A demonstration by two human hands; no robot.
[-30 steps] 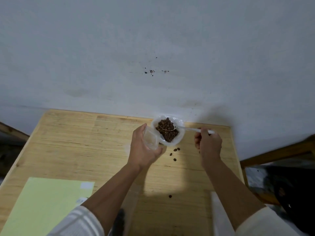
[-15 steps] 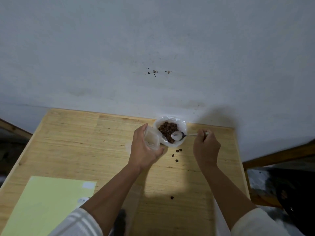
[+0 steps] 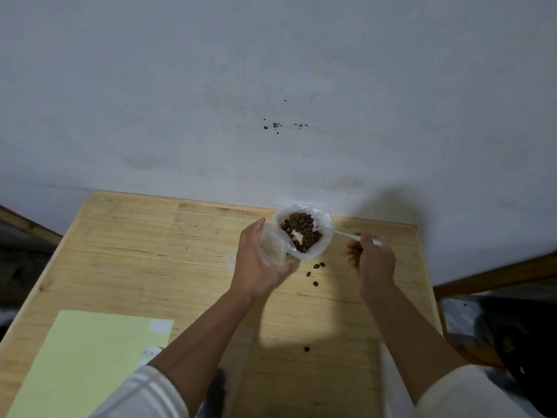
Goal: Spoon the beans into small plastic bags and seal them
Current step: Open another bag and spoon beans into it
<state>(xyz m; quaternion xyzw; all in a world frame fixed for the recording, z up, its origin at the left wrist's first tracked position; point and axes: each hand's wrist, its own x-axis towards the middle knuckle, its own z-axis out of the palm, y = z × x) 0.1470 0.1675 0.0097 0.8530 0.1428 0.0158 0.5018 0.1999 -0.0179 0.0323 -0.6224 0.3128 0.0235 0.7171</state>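
Wooden table (image 3: 126, 254) filled lower centre of frame, light grain, pale edge along its left side. Pale green sheet of paper (image 3: 81, 366) lay flat at lower left on the table, with a small white label (image 3: 159, 326) at its upper right corner. Grey-white wall (image 3: 271, 70) occupied the upper half, marked by dark specks (image 3: 275, 126) near centre. Brown wooden rail (image 3: 494, 274) crossed at right edge.
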